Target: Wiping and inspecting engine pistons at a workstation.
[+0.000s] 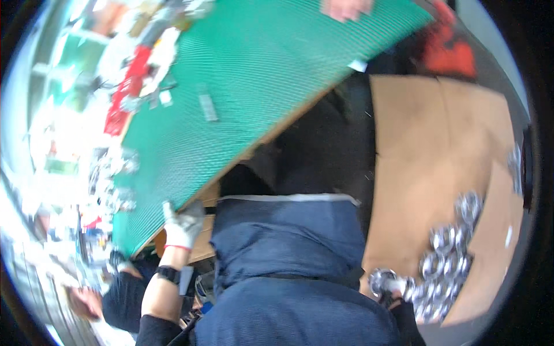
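My left hand (183,226), in a white glove with dark fingertips, is at the near edge of the green ribbed worktop (242,75). Its thumb and fingers are apart and hold nothing; the thumb reaches over the green surface. Low on the right, my right hand (397,291) is partly hidden and blurred. It appears closed on a shiny round metal part (380,281), beside a cluster of similar round metal parts (441,271) on brown cardboard (410,173).
A small flat grey metal piece (208,108) lies on the worktop. Another person's hand (347,8) rests at its far edge. Blurred small items and a red strip (130,86) line the left side. Another person's arm (124,291) shows at lower left. A red object (449,49) stands at the far right.
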A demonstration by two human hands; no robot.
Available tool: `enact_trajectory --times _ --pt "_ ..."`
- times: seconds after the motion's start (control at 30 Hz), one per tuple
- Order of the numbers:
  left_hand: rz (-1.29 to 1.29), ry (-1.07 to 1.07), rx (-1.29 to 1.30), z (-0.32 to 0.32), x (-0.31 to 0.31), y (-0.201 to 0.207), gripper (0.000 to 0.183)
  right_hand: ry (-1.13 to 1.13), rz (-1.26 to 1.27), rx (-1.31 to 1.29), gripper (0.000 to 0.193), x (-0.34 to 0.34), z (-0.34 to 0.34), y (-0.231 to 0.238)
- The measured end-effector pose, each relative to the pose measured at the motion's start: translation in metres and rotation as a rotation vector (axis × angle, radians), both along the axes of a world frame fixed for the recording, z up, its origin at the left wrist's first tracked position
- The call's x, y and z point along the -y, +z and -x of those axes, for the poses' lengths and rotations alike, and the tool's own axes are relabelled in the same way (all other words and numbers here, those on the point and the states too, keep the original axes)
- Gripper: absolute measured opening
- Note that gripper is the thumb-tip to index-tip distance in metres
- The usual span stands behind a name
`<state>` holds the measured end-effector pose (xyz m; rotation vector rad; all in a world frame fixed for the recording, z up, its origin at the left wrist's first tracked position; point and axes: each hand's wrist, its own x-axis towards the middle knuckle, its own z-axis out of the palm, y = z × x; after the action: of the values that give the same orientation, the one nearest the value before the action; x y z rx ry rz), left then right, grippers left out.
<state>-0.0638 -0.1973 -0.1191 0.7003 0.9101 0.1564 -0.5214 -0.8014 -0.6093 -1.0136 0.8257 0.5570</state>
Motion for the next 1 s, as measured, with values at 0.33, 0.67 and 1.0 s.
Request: enact_trajectory --times 0.33,0.67,1.0 --pt "0.527 -0.039 0.345 0.044 -0.024 0.014 0.047 -0.41 0.108 0.121 0.043 -0.054 -0.293 0.326" --pt "-0.985 -1.194 0.605 0.057 -0.073 0.098 0.042 0.239 0.497 0.866 0.053 -0.206 -0.486 0.609" --pt "-1.066 -0.326 0.378 0.059 -0.163 0.056 0.025 1.388 1.354 1.586 0.039 -0.552 -0.631 0.671"
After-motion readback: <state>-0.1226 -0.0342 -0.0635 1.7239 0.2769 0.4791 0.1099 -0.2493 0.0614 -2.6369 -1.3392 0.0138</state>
